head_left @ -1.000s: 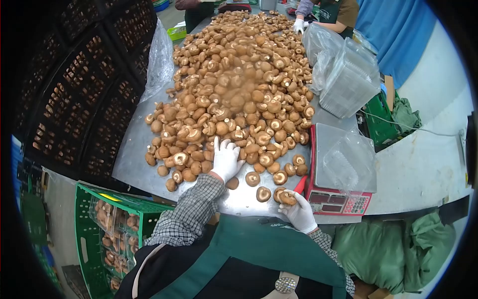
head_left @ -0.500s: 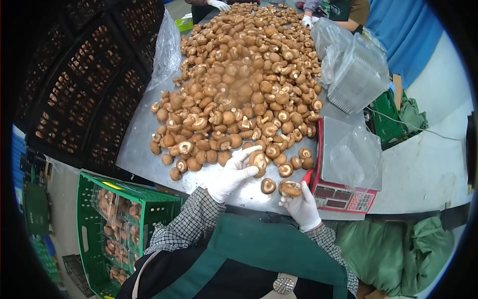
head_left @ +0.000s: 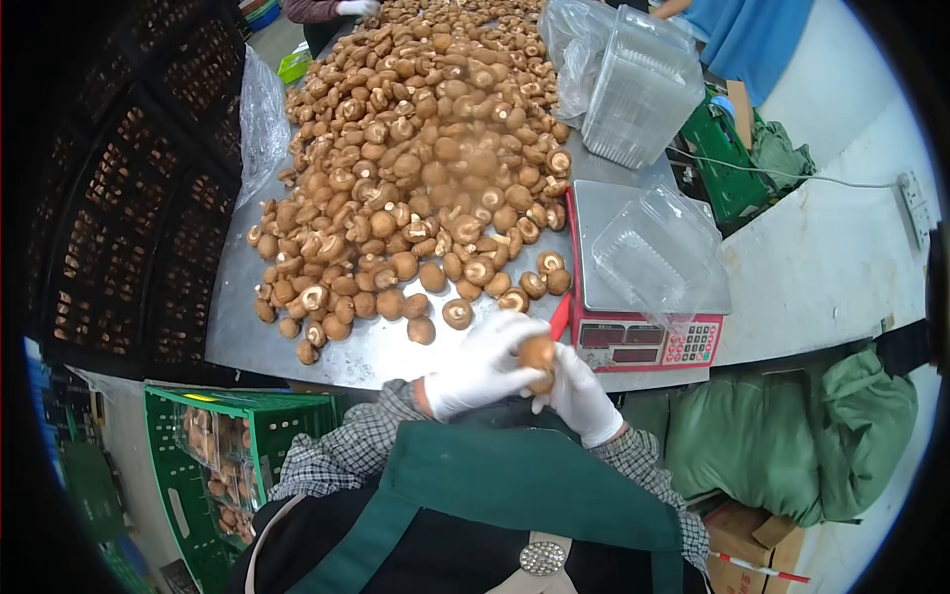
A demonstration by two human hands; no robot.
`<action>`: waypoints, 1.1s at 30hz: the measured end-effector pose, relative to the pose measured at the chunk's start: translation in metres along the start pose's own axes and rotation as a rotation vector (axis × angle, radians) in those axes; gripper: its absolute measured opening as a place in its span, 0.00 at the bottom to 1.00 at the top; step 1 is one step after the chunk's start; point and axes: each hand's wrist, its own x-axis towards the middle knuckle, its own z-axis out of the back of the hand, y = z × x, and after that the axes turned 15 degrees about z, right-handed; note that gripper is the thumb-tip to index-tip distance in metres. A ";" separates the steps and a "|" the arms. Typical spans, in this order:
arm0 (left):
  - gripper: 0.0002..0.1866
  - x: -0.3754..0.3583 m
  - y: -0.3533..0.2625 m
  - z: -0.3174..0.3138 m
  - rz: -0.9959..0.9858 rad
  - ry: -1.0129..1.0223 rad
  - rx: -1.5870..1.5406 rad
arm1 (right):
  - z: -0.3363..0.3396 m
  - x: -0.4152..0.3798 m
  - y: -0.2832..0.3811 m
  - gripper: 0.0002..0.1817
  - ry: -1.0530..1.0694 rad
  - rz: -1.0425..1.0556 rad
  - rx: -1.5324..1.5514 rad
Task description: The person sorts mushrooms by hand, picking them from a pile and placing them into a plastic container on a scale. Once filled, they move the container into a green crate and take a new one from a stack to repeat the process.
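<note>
Brown mushrooms (head_left: 396,168) lie heaped along the metal table (head_left: 233,327). Near the table's front edge my two white-gloved hands meet. My left hand (head_left: 485,368) has its fingers closed around a brown mushroom (head_left: 536,352). Against the right side of that mushroom, my right hand (head_left: 581,394) is closed too; part of another mushroom shows low between the hands, mostly hidden. Just beyond my hands, the red handle (head_left: 560,317) of a tool rests beside the scale (head_left: 643,342). A clear plastic tray (head_left: 653,247) sits on the scale's plate.
Stacked clear trays (head_left: 641,94) stand behind the scale. Black crates (head_left: 129,218) rise at the left. A green crate (head_left: 267,421) with packed mushrooms is at lower left. Green cloth (head_left: 742,431) bulges at the right. A co-worker's gloved hand (head_left: 358,8) is at the far end.
My hands have come together near the table edge; my left hand brought its mushroom over to my right. The view has shifted, so the table and scale appear further left and higher.
</note>
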 end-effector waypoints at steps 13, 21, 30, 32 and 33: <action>0.29 0.012 -0.012 -0.080 -0.162 0.080 -0.107 | 0.071 -0.084 0.046 0.32 -0.250 0.317 -0.038; 0.24 -0.015 0.088 0.006 0.354 -0.534 0.257 | 0.248 -0.139 0.145 0.28 -0.983 0.356 -0.415; 0.20 -0.007 0.093 0.016 0.441 -0.398 0.273 | 0.068 -0.061 0.141 0.18 -0.517 0.779 -1.336; 0.20 -0.016 0.073 0.033 0.571 -0.232 -0.544 | 0.027 -0.035 0.100 0.17 -0.261 0.620 -1.123; 0.20 -0.021 0.070 0.039 0.612 -0.138 -0.951 | 0.011 -0.018 0.073 0.16 -0.060 0.610 -1.261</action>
